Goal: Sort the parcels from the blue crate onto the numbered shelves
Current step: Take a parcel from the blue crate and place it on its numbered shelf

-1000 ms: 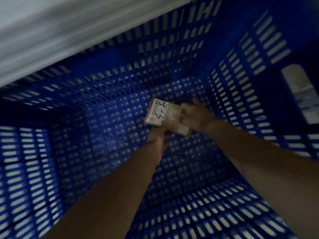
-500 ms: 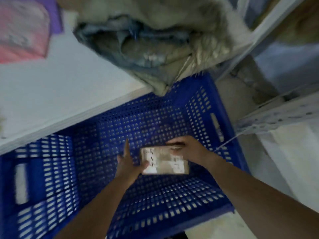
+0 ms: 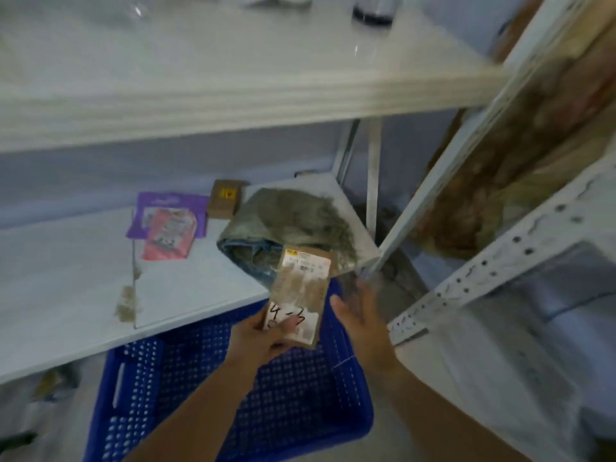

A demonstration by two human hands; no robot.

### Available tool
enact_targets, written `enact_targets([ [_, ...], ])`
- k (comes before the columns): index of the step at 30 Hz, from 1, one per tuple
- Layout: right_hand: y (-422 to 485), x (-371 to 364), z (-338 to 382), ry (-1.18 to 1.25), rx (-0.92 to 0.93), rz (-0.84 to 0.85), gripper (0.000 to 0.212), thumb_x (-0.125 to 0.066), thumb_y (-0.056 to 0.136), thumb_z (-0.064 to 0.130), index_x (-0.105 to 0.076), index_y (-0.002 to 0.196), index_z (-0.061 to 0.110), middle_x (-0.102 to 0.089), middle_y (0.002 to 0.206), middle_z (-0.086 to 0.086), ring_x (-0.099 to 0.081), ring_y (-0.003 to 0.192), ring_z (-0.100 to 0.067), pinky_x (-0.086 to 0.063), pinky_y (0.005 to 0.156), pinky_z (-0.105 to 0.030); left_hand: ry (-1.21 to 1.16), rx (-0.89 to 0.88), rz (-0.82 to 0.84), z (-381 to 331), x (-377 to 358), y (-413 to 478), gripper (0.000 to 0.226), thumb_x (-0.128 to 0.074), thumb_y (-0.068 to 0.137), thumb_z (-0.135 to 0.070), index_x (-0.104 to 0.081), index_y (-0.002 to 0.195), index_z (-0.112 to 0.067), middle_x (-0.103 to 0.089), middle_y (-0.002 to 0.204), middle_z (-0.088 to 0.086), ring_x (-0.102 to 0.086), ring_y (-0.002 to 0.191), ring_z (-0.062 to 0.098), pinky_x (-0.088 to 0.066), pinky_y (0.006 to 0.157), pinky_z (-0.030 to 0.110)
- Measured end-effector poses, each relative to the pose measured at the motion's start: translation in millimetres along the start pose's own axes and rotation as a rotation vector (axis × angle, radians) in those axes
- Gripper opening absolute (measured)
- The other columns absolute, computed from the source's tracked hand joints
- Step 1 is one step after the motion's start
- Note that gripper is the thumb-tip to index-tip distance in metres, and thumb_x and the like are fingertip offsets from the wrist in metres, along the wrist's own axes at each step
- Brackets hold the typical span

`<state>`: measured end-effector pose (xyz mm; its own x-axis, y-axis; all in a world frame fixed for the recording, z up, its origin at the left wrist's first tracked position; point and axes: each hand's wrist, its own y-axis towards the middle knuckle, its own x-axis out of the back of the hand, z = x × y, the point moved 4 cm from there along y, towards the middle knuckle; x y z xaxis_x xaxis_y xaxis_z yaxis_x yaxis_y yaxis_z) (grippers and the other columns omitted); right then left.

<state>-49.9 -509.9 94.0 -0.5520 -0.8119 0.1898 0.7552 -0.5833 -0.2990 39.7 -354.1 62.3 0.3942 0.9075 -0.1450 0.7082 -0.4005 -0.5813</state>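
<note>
Parcel (image 3: 297, 296) marked 4-3 is gripped by left hand (image 3: 263, 338) above blue crate (image 3: 293, 405); right hand (image 3: 361, 315) is held loose, fingers spread.

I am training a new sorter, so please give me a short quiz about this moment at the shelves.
1. True or false: the brown cardboard parcel lies inside the blue perforated plastic crate.
2. Which hand grips the parcel? A. left B. right C. both
3. Fill in: the handwritten mark on the parcel reads ___.
Key: 1. False, it is held above the crate. 2. A: the left hand grips it; the right hand is open beside it. 3. 4-3.
</note>
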Motion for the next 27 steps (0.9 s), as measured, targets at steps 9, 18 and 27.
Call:
enact_targets([
  [9,-147.9,30.5,211.9,0.171,0.383,0.048,0.048,-0.058,0.081,0.039,-0.045,0.122,0.060,-0.061,0.125,0.017,-0.061,0.111,-0.001,-0.054,0.086,-0.020,0.350,-0.609,0.294,-170.4,-33.5,-203.0,0.044,-0.056,0.081,-0.042,-0.056,0.124,-0.033,-0.043,0.129,-0.019,-0.052,0.113,-0.006,-0.047,0.090,0.009],
  [18,-359.4,58.8,396.9,-0.058,0.757,-0.147,0.051,-0.057,0.084,0.041,-0.050,0.133,0.029,-0.067,0.115,0.011,-0.065,0.102,-0.005,-0.057,0.085,-0.029,0.578,-1.121,0.381,-308.5,-17.1,-435.6,0.065,-0.062,0.085,-0.038,-0.031,0.141,-0.040,-0.032,0.129,-0.032,-0.044,0.117,-0.013,-0.045,0.091,0.006],
  [27,-497.2,137.5,492.6,-0.587,0.860,-0.546,0.074,-0.071,0.081,0.031,-0.029,0.142,0.032,-0.046,0.138,0.009,-0.055,0.118,-0.010,-0.048,0.096,-0.029,0.849,-1.399,0.392,-391.3,-89.3,-592.5,0.064,-0.072,0.081,-0.019,-0.043,0.138,-0.022,-0.037,0.126,-0.009,-0.056,0.106,0.009,-0.045,0.094,0.014],
])
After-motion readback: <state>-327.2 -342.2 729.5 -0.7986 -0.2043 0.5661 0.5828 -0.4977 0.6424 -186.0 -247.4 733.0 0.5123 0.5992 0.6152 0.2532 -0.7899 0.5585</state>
